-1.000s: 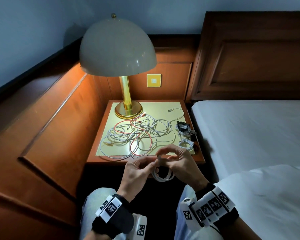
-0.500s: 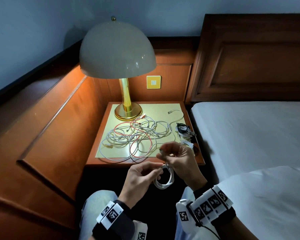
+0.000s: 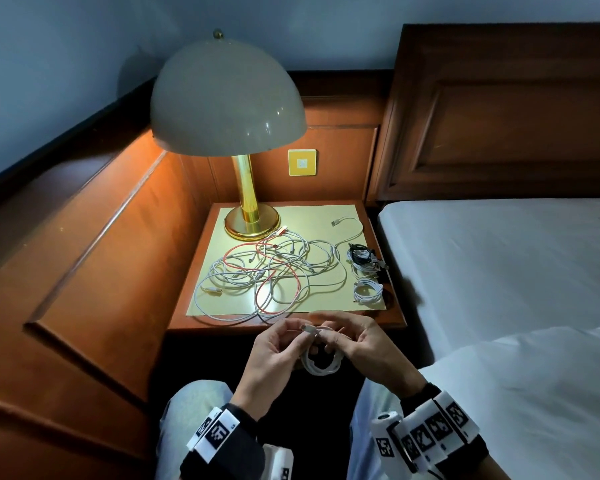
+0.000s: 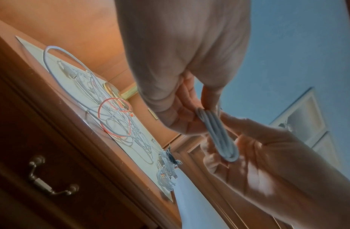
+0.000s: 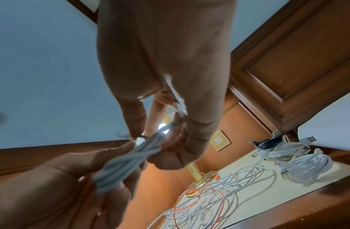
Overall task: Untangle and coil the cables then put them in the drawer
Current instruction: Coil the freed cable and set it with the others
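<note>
A small coiled white cable [image 3: 321, 362] [image 4: 219, 134] [image 5: 129, 161] hangs between both hands, in front of the nightstand edge. My left hand [image 3: 284, 344] pinches its plug end near the top. My right hand [image 3: 343, 336] curls its fingers round the coil. A tangle of white and red cables [image 3: 271, 271] [image 5: 205, 199] lies on the yellow mat [image 3: 312, 216]. Three finished coils, one black [image 3: 359, 252] and two white [image 3: 368, 292], sit at the mat's right edge. The drawer [image 4: 52, 178] below is closed, with a metal handle [image 4: 50, 176].
A brass lamp [image 3: 250, 216] with a dome shade stands at the back left of the nightstand [image 3: 284, 322]. A white bed [image 3: 499, 265] lies to the right. Wood panelling [image 3: 101, 258] runs along the left.
The hands came together over the coil: the right hand dropped from above it and the left hand rose to pinch the plug end. The coil now looks rounder.
</note>
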Demonstrator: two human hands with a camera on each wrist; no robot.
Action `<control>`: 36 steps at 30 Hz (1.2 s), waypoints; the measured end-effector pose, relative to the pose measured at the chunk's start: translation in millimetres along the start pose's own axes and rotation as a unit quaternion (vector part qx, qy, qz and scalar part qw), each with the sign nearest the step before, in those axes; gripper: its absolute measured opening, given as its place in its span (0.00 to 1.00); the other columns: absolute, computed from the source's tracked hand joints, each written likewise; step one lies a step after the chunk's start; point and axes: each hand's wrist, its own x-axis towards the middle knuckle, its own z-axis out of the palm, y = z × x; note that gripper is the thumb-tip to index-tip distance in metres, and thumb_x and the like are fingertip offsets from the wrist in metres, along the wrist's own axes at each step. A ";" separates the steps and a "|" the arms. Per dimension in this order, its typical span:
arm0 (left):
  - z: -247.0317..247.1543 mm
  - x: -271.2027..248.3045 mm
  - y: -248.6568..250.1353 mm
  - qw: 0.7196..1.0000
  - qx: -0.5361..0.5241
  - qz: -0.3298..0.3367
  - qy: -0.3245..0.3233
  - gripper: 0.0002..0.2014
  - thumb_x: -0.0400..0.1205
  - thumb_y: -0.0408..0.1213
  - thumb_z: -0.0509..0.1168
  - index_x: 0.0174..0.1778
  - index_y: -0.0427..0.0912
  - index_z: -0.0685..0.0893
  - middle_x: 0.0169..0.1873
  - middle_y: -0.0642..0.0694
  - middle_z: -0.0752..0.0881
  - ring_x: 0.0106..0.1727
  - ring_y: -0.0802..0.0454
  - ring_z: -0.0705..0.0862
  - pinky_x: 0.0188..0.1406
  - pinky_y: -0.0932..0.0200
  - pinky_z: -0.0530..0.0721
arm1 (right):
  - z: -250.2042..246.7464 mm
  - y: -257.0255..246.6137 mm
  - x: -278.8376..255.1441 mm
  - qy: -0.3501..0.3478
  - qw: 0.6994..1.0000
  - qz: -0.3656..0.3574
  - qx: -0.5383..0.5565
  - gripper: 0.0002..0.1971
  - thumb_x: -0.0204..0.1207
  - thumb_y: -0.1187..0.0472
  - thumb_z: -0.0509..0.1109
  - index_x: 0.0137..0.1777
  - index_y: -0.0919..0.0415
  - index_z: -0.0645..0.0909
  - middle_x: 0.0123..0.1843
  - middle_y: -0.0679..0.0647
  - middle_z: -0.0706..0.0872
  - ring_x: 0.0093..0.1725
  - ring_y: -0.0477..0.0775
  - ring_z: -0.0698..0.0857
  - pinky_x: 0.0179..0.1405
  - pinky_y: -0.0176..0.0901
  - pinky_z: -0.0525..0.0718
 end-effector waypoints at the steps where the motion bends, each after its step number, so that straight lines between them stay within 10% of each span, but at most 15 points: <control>1: -1.0 0.3 1.5 1.000 -0.014 -0.009 -0.002 0.16 0.76 0.36 0.72 0.57 0.32 0.86 0.51 0.32 0.92 0.50 0.43 0.90 0.47 0.55 0.90 | -0.6 0.6 -1.3 0.009 1.000 -0.004 -0.003 0.15 0.83 0.71 0.70 0.63 0.54 0.88 0.47 0.45 0.93 0.43 0.41 0.89 0.48 0.34 0.84; 6: -3.8 -0.9 -2.0 0.999 -0.031 -0.036 -0.012 0.13 0.81 0.26 0.70 0.61 0.34 0.86 0.54 0.33 0.91 0.52 0.43 0.90 0.51 0.55 0.89 | 2.3 10.5 -3.4 0.049 0.998 -0.026 -0.019 0.16 0.81 0.75 0.70 0.58 0.53 0.89 0.53 0.51 0.94 0.55 0.50 0.92 0.55 0.37 0.85; 18: -1.7 2.4 -8.3 0.999 -0.017 -0.012 0.034 0.11 0.77 0.35 0.74 0.53 0.35 0.90 0.50 0.31 0.91 0.51 0.40 0.90 0.59 0.42 0.86 | -6.4 27.4 -10.0 0.089 0.995 0.001 -0.054 0.16 0.74 0.60 0.79 0.59 0.42 0.87 0.48 0.47 0.91 0.47 0.48 0.90 0.53 0.47 0.90; 25: 8.9 13.3 -7.1 1.000 -0.010 -0.016 0.019 0.11 0.78 0.30 0.73 0.56 0.32 0.87 0.51 0.32 0.91 0.53 0.39 0.90 0.57 0.48 0.89 | -17.1 36.9 -14.7 0.104 0.994 0.031 -0.024 0.14 0.76 0.66 0.78 0.59 0.52 0.87 0.45 0.54 0.90 0.40 0.55 0.92 0.40 0.51 0.91; 36: 23.0 70.0 -19.0 0.943 0.301 -0.027 -0.141 0.37 0.66 0.39 0.83 0.72 0.56 0.81 0.64 0.58 0.88 0.64 0.59 0.87 0.70 0.57 0.81 | -73.5 46.4 8.6 0.154 0.985 0.067 -0.033 0.12 0.78 0.70 0.76 0.58 0.57 0.86 0.43 0.58 0.90 0.31 0.50 0.85 0.33 0.45 0.87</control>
